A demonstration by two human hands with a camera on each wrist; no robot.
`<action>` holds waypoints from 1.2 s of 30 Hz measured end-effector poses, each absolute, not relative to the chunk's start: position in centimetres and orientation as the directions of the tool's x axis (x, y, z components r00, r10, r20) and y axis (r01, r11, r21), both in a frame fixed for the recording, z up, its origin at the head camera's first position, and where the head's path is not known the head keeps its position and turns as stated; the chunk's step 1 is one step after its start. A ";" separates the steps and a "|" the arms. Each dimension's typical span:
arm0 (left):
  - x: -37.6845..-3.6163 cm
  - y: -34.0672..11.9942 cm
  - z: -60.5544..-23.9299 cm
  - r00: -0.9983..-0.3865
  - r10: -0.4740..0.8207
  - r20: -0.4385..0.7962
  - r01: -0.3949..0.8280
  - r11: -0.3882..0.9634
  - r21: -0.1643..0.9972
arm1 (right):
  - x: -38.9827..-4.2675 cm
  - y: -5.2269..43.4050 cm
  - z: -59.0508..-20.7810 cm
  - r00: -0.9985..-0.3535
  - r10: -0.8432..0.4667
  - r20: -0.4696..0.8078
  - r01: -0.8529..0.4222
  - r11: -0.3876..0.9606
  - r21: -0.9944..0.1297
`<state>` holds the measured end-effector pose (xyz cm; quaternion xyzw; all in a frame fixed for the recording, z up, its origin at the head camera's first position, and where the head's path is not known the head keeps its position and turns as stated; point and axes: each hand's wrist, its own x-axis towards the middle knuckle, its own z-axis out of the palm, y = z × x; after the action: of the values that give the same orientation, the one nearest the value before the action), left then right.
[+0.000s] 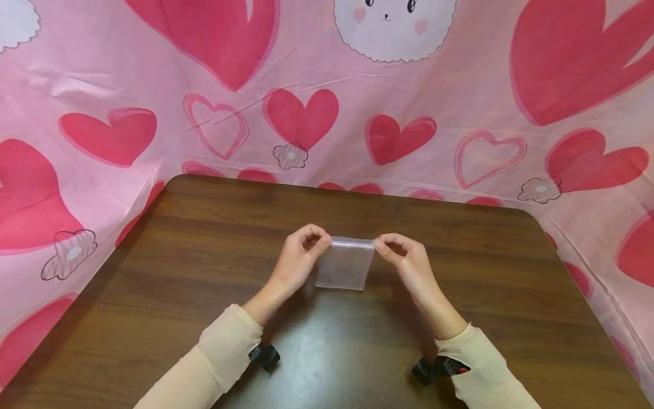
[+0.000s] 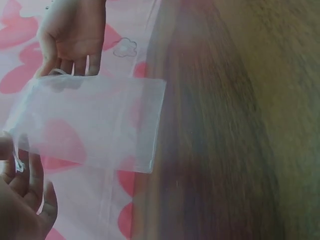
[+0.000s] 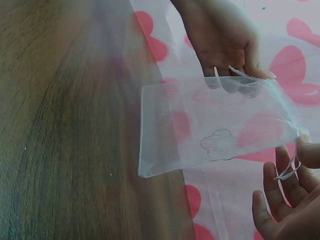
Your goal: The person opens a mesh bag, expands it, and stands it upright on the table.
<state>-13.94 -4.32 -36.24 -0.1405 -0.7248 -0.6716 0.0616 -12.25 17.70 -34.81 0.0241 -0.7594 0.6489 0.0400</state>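
Note:
A small sheer white drawstring pouch [image 1: 344, 267] hangs just above the dark wooden table [image 1: 204, 255], stretched flat between both hands. My left hand [image 1: 318, 242] pinches its top left corner, and my right hand [image 1: 381, 244] pinches its top right corner. In the left wrist view the pouch [image 2: 95, 120] spans from my left hand [image 2: 20, 195] at the bottom to my right hand [image 2: 70, 40] at the top. The right wrist view shows the pouch [image 3: 215, 125] with a thin white drawstring [image 3: 287, 172] by my right hand [image 3: 290, 195]; my left hand [image 3: 225, 45] is above.
A pink cloth with red hearts [image 1: 327, 113] hangs behind the table and drapes down along both sides. Black wrist-camera mounts [image 1: 264, 356] sit under both cream sleeves. Bare wood lies all round the hands.

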 end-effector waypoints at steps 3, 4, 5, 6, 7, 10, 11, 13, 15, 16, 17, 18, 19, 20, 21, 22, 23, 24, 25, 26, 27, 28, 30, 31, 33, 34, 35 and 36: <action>-14.0 -4.5 -36.3 -0.950 0.124 0.287 0.299 0.094 0.950 | -12.3 17.7 -34.9 -0.993 0.006 0.117 -0.114 0.195 -0.974; -14.0 -4.6 -36.3 -0.949 0.124 0.289 0.303 0.108 0.947 | -12.4 17.7 -35.0 -0.992 0.002 0.129 -0.125 0.212 -0.969; -14.0 -4.6 -36.3 -0.949 0.122 0.290 0.305 0.129 0.943 | -12.4 17.7 -35.0 -0.990 -0.003 0.143 -0.140 0.233 -0.963; -14.0 -4.7 -36.3 -0.949 0.119 0.291 0.307 0.150 0.940 | -12.4 17.7 -35.1 -0.988 -0.009 0.157 -0.154 0.249 -0.956; -14.0 -4.8 -36.3 -0.950 0.116 0.290 0.307 0.175 0.936 | -12.4 17.7 -35.1 -0.985 -0.015 0.172 -0.170 0.264 -0.949; -13.9 -4.9 -36.3 -0.953 0.104 0.286 0.303 0.253 0.919 | -12.4 17.8 -35.2 -0.976 -0.030 0.215 -0.213 0.309 -0.927; -13.9 -5.0 -36.2 -0.953 0.098 0.285 0.302 0.280 0.912 | -12.4 17.8 -35.2 -0.973 -0.037 0.230 -0.229 0.321 -0.919; -13.9 -5.1 -36.2 -0.954 0.088 0.287 0.300 0.330 0.895 | -12.4 17.8 -35.3 -0.964 -0.051 0.262 -0.263 0.346 -0.900; -13.8 -5.2 -36.2 -0.951 0.082 0.298 0.306 0.377 0.874 | -12.3 17.8 -35.4 -0.952 -0.066 0.299 -0.301 0.376 -0.876; -13.8 -5.2 -36.2 -0.949 0.078 0.306 0.311 0.399 0.863 | -12.3 17.8 -35.4 -0.945 -0.072 0.319 -0.321 0.390 -0.863; -13.8 -5.3 -36.3 -0.946 0.077 0.315 0.317 0.420 0.850 | -12.3 17.8 -35.5 -0.937 -0.077 0.342 -0.343 0.402 -0.849; -13.7 -5.3 -36.3 -0.943 0.077 0.325 0.325 0.439 0.838 | -12.3 17.8 -35.5 -0.928 -0.080 0.364 -0.363 0.413 -0.835; -13.7 -5.3 -36.3 -0.939 0.078 0.335 0.333 0.454 0.826 | -12.2 17.7 -35.5 -0.918 -0.080 0.388 -0.384 0.425 -0.820; -13.7 -5.4 -36.3 -0.935 0.080 0.346 0.342 0.466 0.816 | -12.2 17.7 -35.6 -0.906 -0.083 0.414 -0.407 0.434 -0.804; -13.7 -5.4 -36.3 -0.931 0.081 0.355 0.349 0.478 0.806 | -12.2 17.7 -35.6 -0.894 -0.086 0.441 -0.430 0.444 -0.786; -13.6 -5.4 -36.3 -0.928 0.082 0.363 0.355 0.487 0.798 | -12.2 17.6 -35.7 -0.879 -0.089 0.468 -0.454 0.453 -0.767; -13.7 -5.4 -36.3 -0.925 0.083 0.370 0.360 0.495 0.790 | -12.2 17.6 -35.8 -0.864 -0.092 0.494 -0.477 0.462 -0.748; -13.6 -5.4 -36.3 -0.923 0.082 0.376 0.364 0.503 0.783 | -12.2 17.6 -35.8 -0.849 -0.096 0.519 -0.498 0.472 -0.727; -13.6 -5.4 -36.3 -0.921 0.081 0.381 0.367 0.510 0.778 | -12.2 17.6 -35.9 -0.834 -0.101 0.542 -0.517 0.482 -0.707; -13.6 -5.5 -36.4 -0.920 0.080 0.384 0.368 0.514 0.775 | -12.2 17.5 -36.0 -0.822 -0.105 0.560 -0.533 0.490 -0.690; -13.6 -5.5 -36.4 -0.920 0.079 0.384 0.368 0.515 0.774 | -12.2 17.5 -36.0 -0.812 -0.107 0.573 -0.544 0.494 -0.678; -13.6 -5.5 -36.4 -0.921 0.079 0.382 0.366 0.511 0.777 | -12.2 17.5 -36.1 -0.807 -0.106 0.581 -0.549 0.496 -0.673; -13.5 -5.5 -36.5 -0.923 0.084 0.375 0.366 0.491 0.790 | -12.1 17.4 -36.1 -0.806 -0.098 0.584 -0.549 0.495 -0.674; -13.5 -5.6 -36.6 -0.923 0.089 0.374 0.369 0.475 0.799 | -12.1 17.3 -36.2 -0.809 -0.092 0.581 -0.544 0.492 -0.680; -13.5 -5.7 -36.7 -0.922 0.105 0.372 0.379 0.434 0.817 | -11.7 17.0 -35.8 -0.821 -0.075 0.565 -0.527 0.480 -0.702; -13.5 -5.7 -36.8 -0.922 0.117 0.369 0.384 0.413 0.826 | -11.7 17.0 -35.8 -0.829 -0.066 0.555 -0.516 0.470 -0.716; -13.5 -5.8 -36.9 -0.920 0.131 0.368 0.389 0.393 0.833 | -11.6 16.9 -35.7 -0.836 -0.055 0.546 -0.506 0.464 -0.727; -13.5 -5.8 -36.9 -0.917 0.149 0.371 0.399 0.374 0.837 | -11.6 16.9 -35.7 -0.844 -0.045 0.534 -0.494 0.451 -0.743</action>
<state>-13.51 -5.83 -36.94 -0.1672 -0.8204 -0.5340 0.1172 -11.56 16.92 -35.73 0.1642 -0.8213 0.4976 0.2257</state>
